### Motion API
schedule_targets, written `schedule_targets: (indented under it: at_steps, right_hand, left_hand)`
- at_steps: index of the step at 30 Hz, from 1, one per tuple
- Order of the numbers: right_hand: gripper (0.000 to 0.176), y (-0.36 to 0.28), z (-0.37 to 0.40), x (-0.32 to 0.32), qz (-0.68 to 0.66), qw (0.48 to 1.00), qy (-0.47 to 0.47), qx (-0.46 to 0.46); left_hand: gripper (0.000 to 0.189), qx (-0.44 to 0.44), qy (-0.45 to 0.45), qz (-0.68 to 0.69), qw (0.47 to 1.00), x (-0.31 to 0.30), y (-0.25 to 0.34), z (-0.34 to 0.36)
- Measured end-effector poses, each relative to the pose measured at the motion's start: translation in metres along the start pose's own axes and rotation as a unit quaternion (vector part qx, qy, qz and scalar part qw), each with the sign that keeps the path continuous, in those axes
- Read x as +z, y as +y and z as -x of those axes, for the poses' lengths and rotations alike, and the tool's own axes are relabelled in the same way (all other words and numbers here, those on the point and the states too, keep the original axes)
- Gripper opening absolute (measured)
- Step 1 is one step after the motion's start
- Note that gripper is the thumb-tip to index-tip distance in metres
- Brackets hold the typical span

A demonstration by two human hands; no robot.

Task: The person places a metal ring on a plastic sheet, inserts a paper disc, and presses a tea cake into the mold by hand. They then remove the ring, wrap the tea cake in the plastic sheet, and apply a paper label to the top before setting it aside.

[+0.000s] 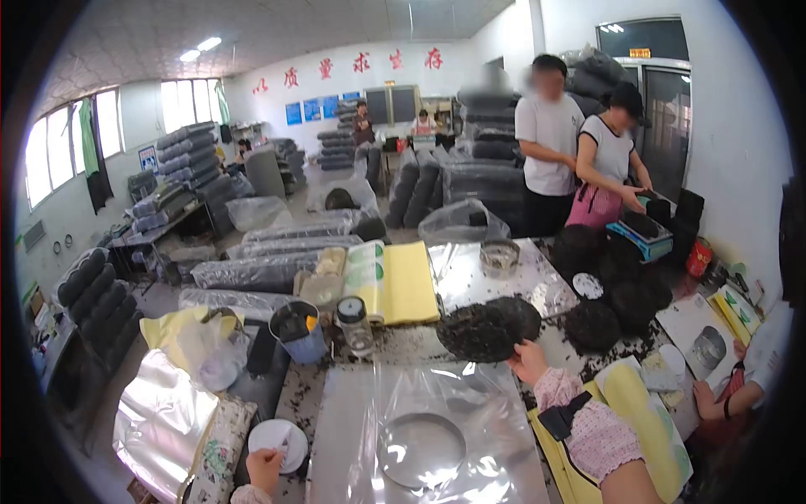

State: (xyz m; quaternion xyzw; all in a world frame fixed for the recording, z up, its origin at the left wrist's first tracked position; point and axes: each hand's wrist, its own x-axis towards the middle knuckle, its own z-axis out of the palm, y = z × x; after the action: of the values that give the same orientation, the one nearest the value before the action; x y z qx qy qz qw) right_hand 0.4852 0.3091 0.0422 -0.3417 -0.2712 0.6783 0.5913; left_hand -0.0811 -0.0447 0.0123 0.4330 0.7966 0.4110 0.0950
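My right hand (527,361), below a pink patterned sleeve, grips the near edge of a dark, flaky round cake (474,332) that looks like dried seaweed. The cake overlaps another dark round one at its right. My left hand (264,470) is closed in a pinch over a white round dish (290,443) at the lower left; whatever its fingers hold is too small to make out. Between my hands, a metal ring (424,449) lies with clear plastic film (495,412) on a flat pale board.
Another metal ring (499,258) stands on a shiny sheet at the back. A glass jar (354,326) and a blue bucket (300,332) stand left. Yellow printed packaging (411,281) lies beyond. Two people stand back right near a blue scale (641,239); another person's hand (703,395) is at right.
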Motion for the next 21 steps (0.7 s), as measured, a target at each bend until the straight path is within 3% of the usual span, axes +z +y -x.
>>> schedule_targets:
  at_steps: [1,3,4,5,7,9,17,21]
  right_hand:
    - [0.024,-0.003,0.010,0.010,-0.004,1.000,-0.003,0.011]
    - [0.024,-0.008,0.028,0.004,-0.007,1.000,0.008,0.010]
    - [0.024,-0.002,0.029,-0.002,-0.007,1.000,0.014,0.006]
    - [0.024,0.001,0.028,-0.004,-0.007,1.000,0.015,0.001]
    - [0.023,-0.001,0.035,-0.007,0.000,0.999,0.036,0.020]
    - [0.024,-0.005,0.040,-0.013,0.016,0.998,0.045,0.039]
    - [0.024,-0.010,0.049,-0.015,0.015,0.996,0.073,0.042]
    - [0.024,-0.007,0.049,-0.014,0.022,0.996,0.073,0.046]
  left_hand:
    - [0.021,0.035,0.024,0.017,0.999,0.001,0.002,-0.001]
    - [0.019,0.008,0.015,0.035,0.999,0.006,-0.009,-0.003]
    - [0.016,0.049,0.035,0.040,0.997,0.015,-0.033,-0.008]
    - [0.028,-0.040,-0.050,-0.012,0.998,-0.011,0.021,0.004]
    - [0.031,-0.051,-0.045,-0.020,0.998,-0.010,0.022,0.002]
    - [0.034,-0.043,-0.075,-0.043,0.995,-0.011,0.015,-0.004]
    - [0.035,-0.015,-0.049,-0.089,0.995,-0.014,0.033,-0.002]
    - [0.033,-0.036,-0.071,-0.057,0.995,-0.019,0.042,0.000]
